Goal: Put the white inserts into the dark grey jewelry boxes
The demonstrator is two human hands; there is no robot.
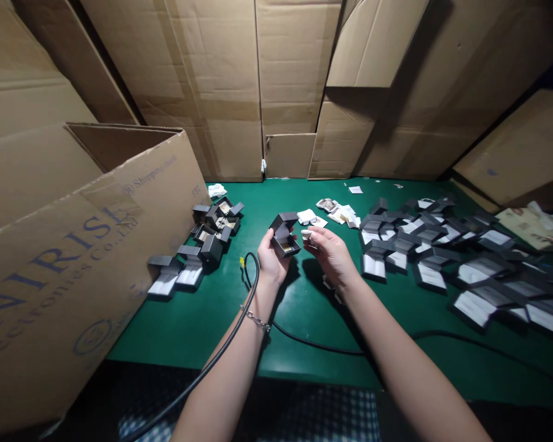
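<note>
1. Left hand (273, 261) clasps an open grey box (284, 234) above the green table (304, 307).
2. Right hand (329, 248) pinches a white insert (306, 234) beside the box.
3. Left of the box: small finished cluster (198, 252); right: larger heap of open boxes (451, 258), seemingly unfilled.

A green table (203, 319) carries two groups of open dark hinged boxes: a small cluster (198, 255) at left, a large spread (447, 258) at right. White paper slips (336, 212) lie near the far edge. A black cable (313, 344) runs across the near part
</note>
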